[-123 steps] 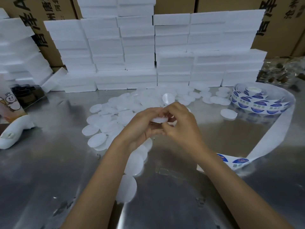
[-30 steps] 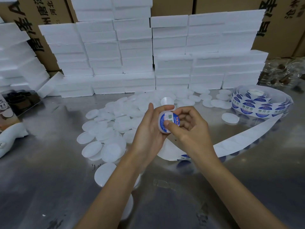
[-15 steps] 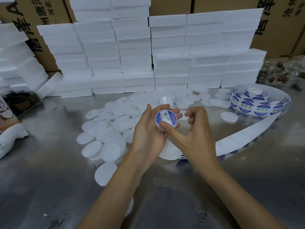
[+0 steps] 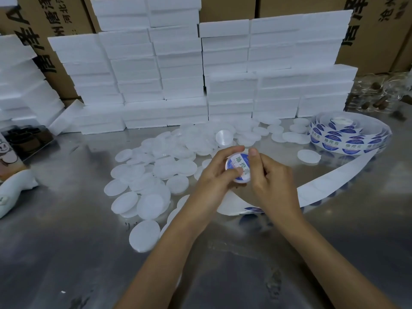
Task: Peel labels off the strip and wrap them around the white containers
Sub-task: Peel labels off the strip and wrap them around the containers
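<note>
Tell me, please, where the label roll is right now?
In the head view the label roll lies far right on the metal table, beside the white discs and below the foam boxes.

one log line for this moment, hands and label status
left hand holds container | right hand presses label on it | strip on table | phase: smoothing label

A single head-worn camera looks forward and down from the person's own standpoint, close over a steel table [image 4: 66,253]. The wide lens bends straight edges. Both forearms enter from the bottom edge; stacked white foam boxes [image 4: 178,70] and cardboard cartons [image 4: 379,30] fill the far side.
</note>
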`<state>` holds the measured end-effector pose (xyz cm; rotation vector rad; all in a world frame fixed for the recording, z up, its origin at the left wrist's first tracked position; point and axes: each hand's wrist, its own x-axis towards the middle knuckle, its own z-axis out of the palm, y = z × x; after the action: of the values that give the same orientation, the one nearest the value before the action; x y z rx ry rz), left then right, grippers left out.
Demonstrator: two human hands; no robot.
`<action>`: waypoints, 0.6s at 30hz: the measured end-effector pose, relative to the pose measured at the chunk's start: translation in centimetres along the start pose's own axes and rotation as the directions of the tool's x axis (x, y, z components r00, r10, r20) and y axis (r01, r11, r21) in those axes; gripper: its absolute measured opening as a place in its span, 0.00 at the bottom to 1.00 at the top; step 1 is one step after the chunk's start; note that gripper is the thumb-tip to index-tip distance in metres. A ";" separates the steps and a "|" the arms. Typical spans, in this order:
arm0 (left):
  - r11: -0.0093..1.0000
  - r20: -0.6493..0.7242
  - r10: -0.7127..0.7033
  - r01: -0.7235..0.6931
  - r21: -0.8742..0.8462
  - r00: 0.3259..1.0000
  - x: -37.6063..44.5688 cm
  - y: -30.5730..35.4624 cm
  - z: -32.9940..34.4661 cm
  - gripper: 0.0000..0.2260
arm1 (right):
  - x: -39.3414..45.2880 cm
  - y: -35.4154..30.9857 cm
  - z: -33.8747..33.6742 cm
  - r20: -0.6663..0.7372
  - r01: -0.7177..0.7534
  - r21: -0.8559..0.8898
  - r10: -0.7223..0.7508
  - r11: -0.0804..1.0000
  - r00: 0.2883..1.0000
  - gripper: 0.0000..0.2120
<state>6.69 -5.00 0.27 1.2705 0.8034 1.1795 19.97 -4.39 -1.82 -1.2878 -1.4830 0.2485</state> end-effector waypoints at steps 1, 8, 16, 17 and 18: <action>0.993 0.000 0.043 -0.043 0.107 0.999 0.0 0.0 -0.3 0.16 | 0.1 0.2 -0.1 0.011 -0.003 0.000 0.003 1.000 1.000 0.19; 0.983 -0.214 0.115 -0.081 0.162 0.970 -0.3 0.2 -0.9 0.12 | -0.4 0.4 -0.2 0.167 -0.048 0.122 0.027 0.991 0.986 0.24; 0.991 -0.228 0.116 -0.097 0.096 0.967 -0.3 0.2 -1.2 0.10 | -0.7 0.1 0.1 0.162 0.015 0.020 -0.018 1.000 0.987 0.19; 0.993 -0.181 0.107 -0.095 0.074 0.978 -0.2 0.2 -1.1 0.08 | -0.6 0.2 0.0 0.122 0.008 0.008 -0.009 1.000 0.992 0.19; 0.994 -0.132 0.100 -0.092 0.063 0.986 -0.3 0.3 -1.1 0.08 | -0.5 0.3 -0.2 0.091 -0.004 0.004 0.004 1.000 0.996 0.19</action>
<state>5.55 -4.99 0.30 1.2982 0.8881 1.3396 20.16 -4.74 -2.24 -1.2907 -1.5560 0.3158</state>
